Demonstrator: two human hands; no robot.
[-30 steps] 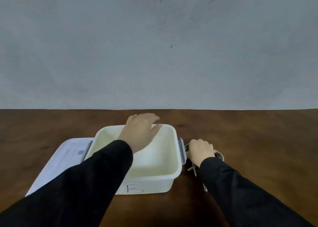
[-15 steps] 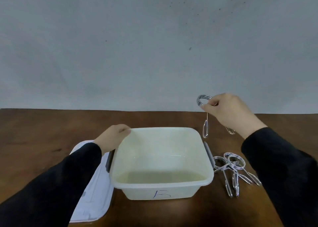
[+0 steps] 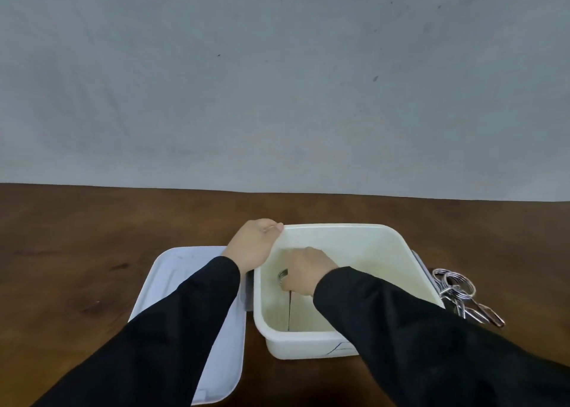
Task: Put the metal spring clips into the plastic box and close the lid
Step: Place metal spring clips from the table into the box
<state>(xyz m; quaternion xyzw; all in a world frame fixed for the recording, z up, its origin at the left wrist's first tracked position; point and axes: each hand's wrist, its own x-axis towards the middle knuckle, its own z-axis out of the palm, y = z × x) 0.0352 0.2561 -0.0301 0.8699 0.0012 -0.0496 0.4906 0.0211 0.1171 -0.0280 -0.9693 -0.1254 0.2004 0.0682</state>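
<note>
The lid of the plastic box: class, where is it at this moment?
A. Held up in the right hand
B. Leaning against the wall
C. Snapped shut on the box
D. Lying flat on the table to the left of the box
D: the lid lies flat on the table just left of the open plastic box, partly under the left sleeve.

Both arms enter from the bottom of the frame in black sleeves and converge toward the centre. The left hand (image 3: pixel 253 242) sits just left of centre, knuckles up, fingers curled over a rim with the thumb tip pointing right. The right hand (image 3: pixel 303 273) lies just below and right of it, back toward the camera, fingers folded downward and pinched together around a spring clip (image 3: pixel 283 275).
</note>
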